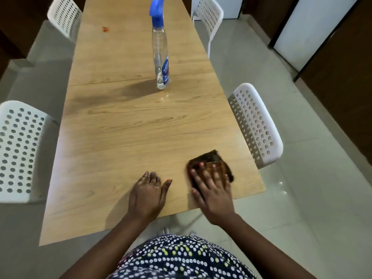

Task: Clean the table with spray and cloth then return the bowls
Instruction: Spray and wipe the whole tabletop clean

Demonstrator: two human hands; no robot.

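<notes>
Pressing cloth (pixel 211 164) near table (pixel 124 125) corner, right hand (pixel 213 190) fingers spread, left hand (pixel 148 191) flat beside.

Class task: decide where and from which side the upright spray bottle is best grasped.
Grip the spray bottle round its narrow clear body below the blue trigger head, coming from the near side. It stands upright, with bare table around it.

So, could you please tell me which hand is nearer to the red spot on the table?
Left. The left hand rests flat on the table, on the red spot's side though well short of it; the right hand presses the cloth farther right.
</notes>
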